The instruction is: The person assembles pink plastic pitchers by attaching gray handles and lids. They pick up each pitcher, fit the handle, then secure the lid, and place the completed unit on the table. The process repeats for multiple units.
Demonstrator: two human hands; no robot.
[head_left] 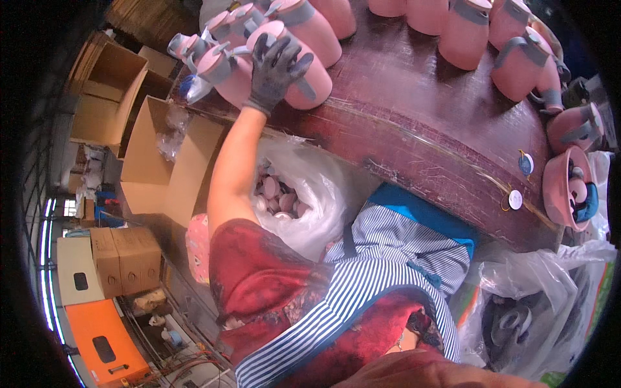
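My left hand (275,72), in a dark grey glove, reaches to the table's far left. Its fingers curl over the side of a pink jug (315,79) with a grey handle, just below the pink lid. The palm side is hidden from this view. Close around that jug stand several more pink jugs with grey spouts and handles, one pink jug (226,72) to its left and a larger pink jug (309,29) behind it. My right hand does not show.
More pink jugs (464,35) line the dark red table (401,84) at far right. A pink basin (557,187) and two round tags sit near the right edge. Below the table, a plastic bag (320,207) holds pink lids. Cardboard boxes (152,152) stand left.
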